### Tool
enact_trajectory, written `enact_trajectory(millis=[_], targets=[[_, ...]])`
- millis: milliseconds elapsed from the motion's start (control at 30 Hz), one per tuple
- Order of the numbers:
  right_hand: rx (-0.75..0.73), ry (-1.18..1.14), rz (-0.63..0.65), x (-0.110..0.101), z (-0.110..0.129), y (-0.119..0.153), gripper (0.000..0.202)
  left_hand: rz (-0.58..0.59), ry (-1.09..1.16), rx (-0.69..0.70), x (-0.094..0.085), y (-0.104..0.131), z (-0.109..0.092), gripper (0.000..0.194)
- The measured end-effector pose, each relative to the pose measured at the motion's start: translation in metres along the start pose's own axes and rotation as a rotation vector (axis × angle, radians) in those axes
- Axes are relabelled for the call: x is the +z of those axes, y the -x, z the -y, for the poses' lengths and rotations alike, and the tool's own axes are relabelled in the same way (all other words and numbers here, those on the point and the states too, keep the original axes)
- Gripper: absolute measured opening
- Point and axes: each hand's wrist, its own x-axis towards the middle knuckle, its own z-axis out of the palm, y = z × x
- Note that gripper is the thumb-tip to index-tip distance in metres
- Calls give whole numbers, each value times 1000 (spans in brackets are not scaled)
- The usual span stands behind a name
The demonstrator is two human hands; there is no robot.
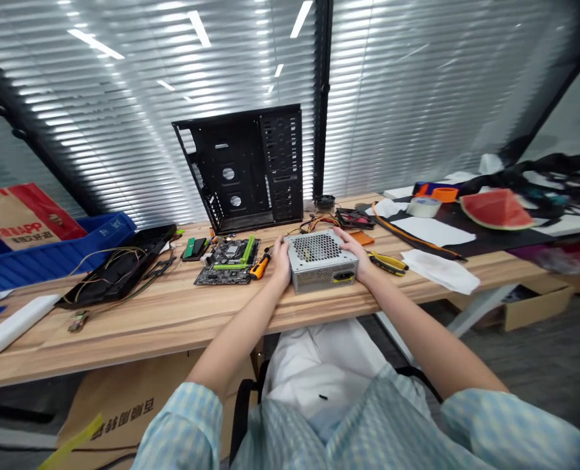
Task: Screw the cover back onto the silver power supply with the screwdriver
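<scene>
A grey metal computer power supply (pixel 319 258) sits at the front of the wooden table, its honeycomb vent facing up and its power socket towards me. My left hand (pixel 281 260) is wrapped round its left side, and my right hand (pixel 354 253) grips the right side. Cables spread out behind the unit. Just left of my left hand lies an orange screwdriver (pixel 260 264), beside a motherboard (pixel 231 260) with green slots. Yellow-handled pliers (pixel 388 262) rest to the right of my right hand. Fingertips on the far sides are partly hidden.
An open black computer case (pixel 243 170) stands upright at the back. On the left are a black panel (pixel 121 264) with wires and a blue bin (pixel 59 251). To the right lie white paper (pixel 441 269), a tape roll (pixel 424 207) and a watermelon-slice-shaped object (pixel 496 209).
</scene>
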Motion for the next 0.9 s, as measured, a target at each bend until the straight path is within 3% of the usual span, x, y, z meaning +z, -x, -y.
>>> enact_trajectory(millis=[100, 233, 300, 367, 567, 767, 900], targets=[[-170, 74, -42, -13, 7, 11, 58, 38, -162, 193, -14, 9, -11, 53], [-360, 360, 166, -28, 20, 36, 73, 429, -566, 619, -45, 21, -28, 77], [-398, 508, 198, -31, 24, 44, 79, 621, -720, 714, -56, 24, -33, 82], [-407, 577, 193, -30, 24, 48, 73, 721, -823, 750, -62, 24, -34, 81], [-439, 623, 151, -28, 16, 41, 59, 682, -895, 838, -60, 23, -27, 57], [-455, 688, 133, -28, 20, 40, 58, 642, -919, 915, -62, 21, -22, 54], [-404, 488, 94, -25, 19, 36, 50, 636, -839, 890, -63, 21, -20, 56]])
